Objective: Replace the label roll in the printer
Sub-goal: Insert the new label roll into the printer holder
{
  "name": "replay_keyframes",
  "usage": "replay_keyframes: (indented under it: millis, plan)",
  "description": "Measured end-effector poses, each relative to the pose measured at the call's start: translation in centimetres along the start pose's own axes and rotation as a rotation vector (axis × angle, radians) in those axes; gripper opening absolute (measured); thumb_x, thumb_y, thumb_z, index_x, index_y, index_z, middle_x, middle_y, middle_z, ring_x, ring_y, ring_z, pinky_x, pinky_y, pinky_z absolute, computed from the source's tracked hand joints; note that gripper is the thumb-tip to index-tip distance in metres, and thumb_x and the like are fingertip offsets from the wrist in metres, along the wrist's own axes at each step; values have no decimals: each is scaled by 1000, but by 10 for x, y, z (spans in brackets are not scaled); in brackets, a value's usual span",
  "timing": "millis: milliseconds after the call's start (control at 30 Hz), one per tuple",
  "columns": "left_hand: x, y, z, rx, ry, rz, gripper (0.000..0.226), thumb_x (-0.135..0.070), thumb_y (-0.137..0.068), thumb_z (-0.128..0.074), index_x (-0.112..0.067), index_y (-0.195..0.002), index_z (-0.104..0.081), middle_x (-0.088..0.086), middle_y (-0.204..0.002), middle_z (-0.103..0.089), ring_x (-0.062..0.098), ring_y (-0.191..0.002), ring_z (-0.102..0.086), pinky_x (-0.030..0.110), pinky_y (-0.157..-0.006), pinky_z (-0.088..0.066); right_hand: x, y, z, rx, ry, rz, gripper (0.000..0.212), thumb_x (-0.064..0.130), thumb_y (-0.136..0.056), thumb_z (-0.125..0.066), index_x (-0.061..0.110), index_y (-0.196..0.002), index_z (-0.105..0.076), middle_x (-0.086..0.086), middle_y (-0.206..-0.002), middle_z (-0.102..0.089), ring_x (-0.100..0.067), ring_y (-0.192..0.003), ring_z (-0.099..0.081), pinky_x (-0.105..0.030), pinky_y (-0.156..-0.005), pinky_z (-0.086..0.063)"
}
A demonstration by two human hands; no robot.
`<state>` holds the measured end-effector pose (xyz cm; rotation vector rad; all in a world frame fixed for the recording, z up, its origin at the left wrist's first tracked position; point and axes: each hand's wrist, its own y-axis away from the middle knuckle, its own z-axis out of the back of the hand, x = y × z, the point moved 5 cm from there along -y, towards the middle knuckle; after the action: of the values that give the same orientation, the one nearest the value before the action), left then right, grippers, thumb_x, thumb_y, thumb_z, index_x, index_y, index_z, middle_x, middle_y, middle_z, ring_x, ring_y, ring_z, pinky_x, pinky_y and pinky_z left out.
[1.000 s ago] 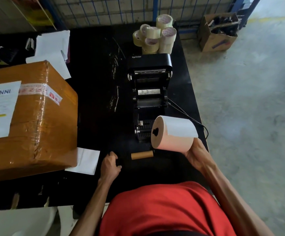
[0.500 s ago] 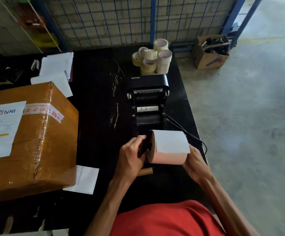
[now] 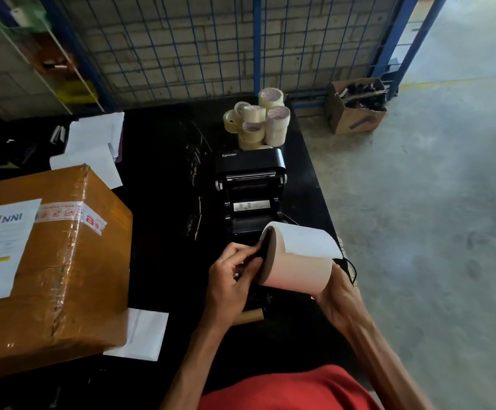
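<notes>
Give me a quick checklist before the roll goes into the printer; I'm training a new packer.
1. Black Xprinter label printer lid open: ok.
2. White label roll held by right hand: ok.
3. Left hand at the roll's dark end piece: ok; whether it is seated: cannot tell.
4. Old brown cardboard core out, lying on the black table: ok.
5. Bay clear: cannot tell.
</notes>
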<state>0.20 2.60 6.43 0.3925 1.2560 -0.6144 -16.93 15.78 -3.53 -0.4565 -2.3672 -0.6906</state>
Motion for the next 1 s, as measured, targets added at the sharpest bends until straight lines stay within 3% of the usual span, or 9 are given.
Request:
replay_keyframes:
  millis: [67,233,433,600,700,733,767,833,1000]
  plan:
    - [-3,-3,3,-13,107,35,36,-31,-86,-71,-19,-120,-71,-2,-100,-64,21,-96,-66,37,-84,-58,0,1,-8,15,-39,-8,34,28,-101,-51,11,-123,-71,-13,-123,-72,-24,-110,-71,-39,-83,-60]
    - [-17,-14,12,-33,196,23,42,-31,-74,-84,-24,-114,-75,8,-99,-71,23,-92,-69,27,-77,-56,10,5,-35,141,-79,-7,50,48,-78,-81,17,-118,-76,-5,-119,-76,-17,-109,-72,-35,-89,-60]
    - [-24,-19,11,-56,273,42,47,-39,-67,-86,-29,-112,-75,-2,-101,-70,18,-95,-65,39,-79,-58,17,3,-49,170,-199,-14,66,42,-54,-98,15,-111,-79,-8,-117,-76,-19,-105,-74,-35,-87,-62]
    - [-32,-23,12,-57,320,39,50,-38,-66,-88,-26,-113,-75,9,-100,-69,19,-92,-63,33,-80,-60,16,-2,-49,131,-303,-38,70,28,-53,-101,8,-115,-76,-14,-119,-74,-23,-104,-74,-39,-86,-62]
    - [-35,-25,14,-40,321,55,47,-34,-65,-89,-28,-110,-76,7,-98,-71,17,-90,-65,33,-78,-61,18,-7,-41,105,-339,-47,49,17,-78,-84,5,-123,-68,-16,-120,-71,-24,-102,-73,-38,-86,-61]
    - [-36,-26,15,-34,333,68,47,-33,-64,-89,-28,-109,-76,6,-99,-73,16,-89,-66,32,-78,-61,19,-8,-40,93,-337,-45,32,13,-94,-65,4,-125,-66,-16,-122,-69,-24,-102,-73,-37,-87,-60]
    - [-37,-27,16,-33,345,77,47,-32,-64,-89,-28,-109,-77,6,-100,-74,15,-89,-67,31,-77,-61,19,-11,-36,70,-336,-48,31,11,-104,-45,3,-127,-64,-16,-123,-67,-24,-102,-73,-37,-89,-59]
    - [-39,-29,17,-30,350,82,47,-32,-62,-89,-27,-108,-77,9,-103,-75,13,-87,-66,26,-74,-60,21,-13,-36,50,-326,-73,42,8,-109,-26,1,-126,-63,-17,-123,-67,-24,-102,-73,-36,-91,-58]
    - [-44,-30,18,-23,368,101,47,-33,-62,-88,-23,-107,-78,16,-106,-70,15,-89,-63,27,-78,-59,26,-13,-46,86,-322,-56,52,7,-110,-19,0,-116,-71,-18,-118,-72,-26,-102,-73,-37,-87,-61]
